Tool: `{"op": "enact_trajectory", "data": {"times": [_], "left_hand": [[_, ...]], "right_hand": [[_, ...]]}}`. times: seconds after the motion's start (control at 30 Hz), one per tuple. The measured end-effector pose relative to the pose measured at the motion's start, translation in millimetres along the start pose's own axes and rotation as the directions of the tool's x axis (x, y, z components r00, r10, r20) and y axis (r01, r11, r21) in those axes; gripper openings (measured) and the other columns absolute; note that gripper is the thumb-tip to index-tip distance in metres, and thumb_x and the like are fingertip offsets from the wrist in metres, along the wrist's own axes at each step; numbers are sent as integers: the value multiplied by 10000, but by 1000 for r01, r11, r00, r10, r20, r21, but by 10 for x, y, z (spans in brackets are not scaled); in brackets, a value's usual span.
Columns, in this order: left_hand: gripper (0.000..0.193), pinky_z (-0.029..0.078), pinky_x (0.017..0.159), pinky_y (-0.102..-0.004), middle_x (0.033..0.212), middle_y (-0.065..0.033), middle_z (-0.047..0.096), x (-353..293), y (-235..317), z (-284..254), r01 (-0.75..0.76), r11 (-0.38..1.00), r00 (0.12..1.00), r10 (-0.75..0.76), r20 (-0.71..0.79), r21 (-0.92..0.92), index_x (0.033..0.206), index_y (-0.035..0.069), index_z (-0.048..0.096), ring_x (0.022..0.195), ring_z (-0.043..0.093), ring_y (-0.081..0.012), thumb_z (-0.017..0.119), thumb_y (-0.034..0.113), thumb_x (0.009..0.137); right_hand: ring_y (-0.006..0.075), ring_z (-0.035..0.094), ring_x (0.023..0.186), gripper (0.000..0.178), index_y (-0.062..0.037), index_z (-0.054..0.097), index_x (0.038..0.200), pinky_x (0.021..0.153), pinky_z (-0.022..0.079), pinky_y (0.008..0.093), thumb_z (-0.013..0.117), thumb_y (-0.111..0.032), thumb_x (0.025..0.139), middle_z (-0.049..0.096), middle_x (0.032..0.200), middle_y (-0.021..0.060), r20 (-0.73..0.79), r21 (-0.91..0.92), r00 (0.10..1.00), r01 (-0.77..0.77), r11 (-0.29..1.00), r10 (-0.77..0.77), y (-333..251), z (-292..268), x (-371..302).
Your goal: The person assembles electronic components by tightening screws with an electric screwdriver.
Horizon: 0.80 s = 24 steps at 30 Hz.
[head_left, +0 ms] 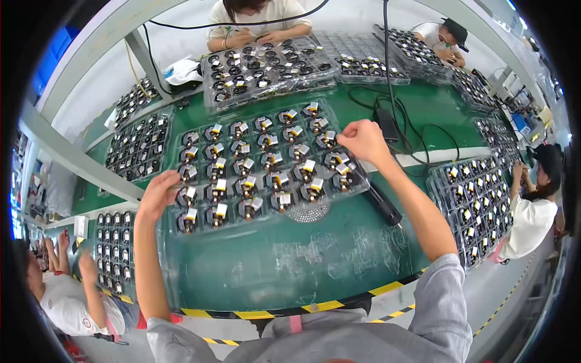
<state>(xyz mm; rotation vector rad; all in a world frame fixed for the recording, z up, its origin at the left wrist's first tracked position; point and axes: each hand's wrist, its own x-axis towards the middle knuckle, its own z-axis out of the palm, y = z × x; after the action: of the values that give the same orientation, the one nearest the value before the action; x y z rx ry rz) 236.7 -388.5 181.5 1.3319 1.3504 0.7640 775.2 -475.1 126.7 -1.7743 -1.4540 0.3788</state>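
Observation:
A clear plastic tray (pixel 265 213) lies before me, slightly askew, with rows of small round black parts (pixel 249 207) that carry yellow and white tabs. My left hand (pixel 158 193) is closed on its left edge, fingertips beside the outer column of parts. At the right edge, my right hand (pixel 365 140) has thumb and fingers pinched together on the tray's rim, close to one of the parts. A perforated metal disc (pixel 308 213) shows partly from under the near edge. Beside the right corner lies a black cylindrical tool (pixel 384 204).
A stack of filled trays (pixel 266 94) stands across the green table (pixel 242 272), where a person works. More trays (pixel 475 206) sit at right, others (pixel 139 145) at left. Black cables (pixel 417 130) lie behind my right hand. A grey metal frame (pixel 78 154) crosses the left side.

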Motion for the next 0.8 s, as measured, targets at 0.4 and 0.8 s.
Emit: {"op": "enact_trajectory", "data": {"times": [0.4, 0.8], "left_hand": [[382, 441, 676, -235, 1005, 25, 700, 417, -231, -214, -33, 991, 991, 48, -121, 127, 1218, 88, 726, 832, 614, -65, 763, 369, 961], [357, 421, 1120, -457, 1454, -162, 550, -896, -95, 1686, -672, 331, 488, 871, 59, 663, 1114, 66, 684, 1360, 511, -364, 853, 224, 843]], "right_hand": [[401, 744, 898, 449, -82, 800, 841, 831, 601, 486, 743, -527, 837, 770, 933, 203, 30, -371, 999, -4, 929, 16, -190, -112, -105], [406, 544, 1279, 766, 22, 476, 1437, 1068, 460, 474, 861, -252, 835, 556, 1379, 229, -103, -101, 946, 297, 949, -307, -804, 52, -2359]]}}
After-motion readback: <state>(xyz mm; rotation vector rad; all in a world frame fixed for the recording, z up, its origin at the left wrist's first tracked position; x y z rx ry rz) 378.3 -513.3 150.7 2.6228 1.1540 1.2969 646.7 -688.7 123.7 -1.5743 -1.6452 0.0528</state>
